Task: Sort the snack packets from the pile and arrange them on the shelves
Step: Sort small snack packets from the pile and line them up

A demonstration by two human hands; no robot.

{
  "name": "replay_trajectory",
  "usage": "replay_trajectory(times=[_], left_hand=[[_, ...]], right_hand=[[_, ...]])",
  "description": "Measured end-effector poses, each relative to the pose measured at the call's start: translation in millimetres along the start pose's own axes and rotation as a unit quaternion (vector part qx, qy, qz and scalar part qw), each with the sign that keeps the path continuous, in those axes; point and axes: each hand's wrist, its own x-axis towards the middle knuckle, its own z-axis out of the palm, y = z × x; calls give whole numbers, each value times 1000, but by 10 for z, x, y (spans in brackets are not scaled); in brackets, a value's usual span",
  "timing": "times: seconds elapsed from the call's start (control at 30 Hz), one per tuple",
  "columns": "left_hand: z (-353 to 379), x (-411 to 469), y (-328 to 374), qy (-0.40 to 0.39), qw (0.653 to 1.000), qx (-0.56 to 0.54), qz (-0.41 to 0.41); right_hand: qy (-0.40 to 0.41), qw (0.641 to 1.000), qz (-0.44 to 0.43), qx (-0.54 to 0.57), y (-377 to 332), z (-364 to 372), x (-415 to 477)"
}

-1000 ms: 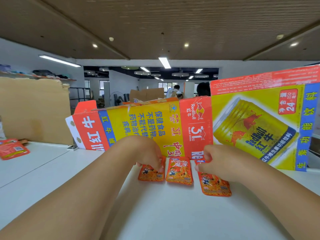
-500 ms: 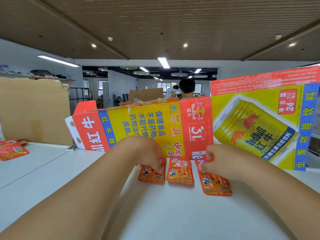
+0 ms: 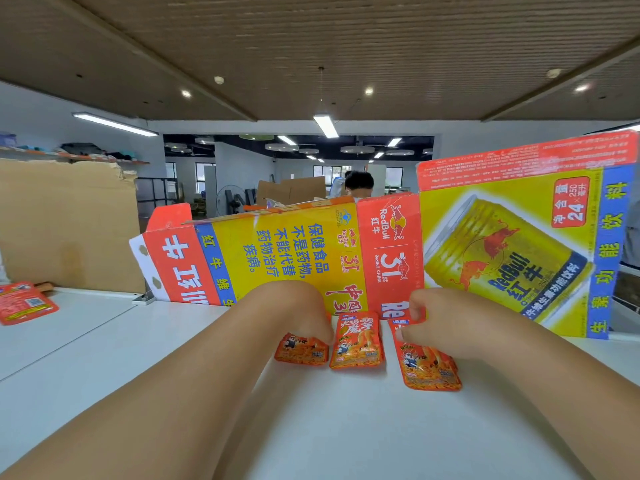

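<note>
Three packets (image 3: pixel 356 344) have barely shifted: aligning continues. Left grip (image 3: pixel 294 313) pinches the left packet (image 3: pixel 302 352), right grip (image 3: pixel 438 323) the right packet (image 3: pixel 431 370).

Looks like an open-plan office: long white desk (image 3: pixel 86 341), strip light (image 3: pixel 325 125) under slatted ceiling (image 3: pixel 346 46), upright flattened drink cartons (image 3: pixel 277 251), glazed partitions (image 3: pixel 156 195) far left.

three snack packets (image 3: pixel 356 341): orange-red, printed with noodles and cartoon figures. flattened carton (image 3: pixel 277 254): yellow panels, red bands, blue strips, blue and white lettering, a gold can picture. table (image 3: pixel 104 341): white. cardboard sheet (image 3: pixel 69 223): plain brown.
</note>
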Motion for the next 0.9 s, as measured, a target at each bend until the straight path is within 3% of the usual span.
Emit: replay_trajectory(times=[0.9], left_hand=[[43, 72, -57, 19, 999, -30, -27]], right_hand=[[-7, 1000, 4, 7, 11, -30, -21]])
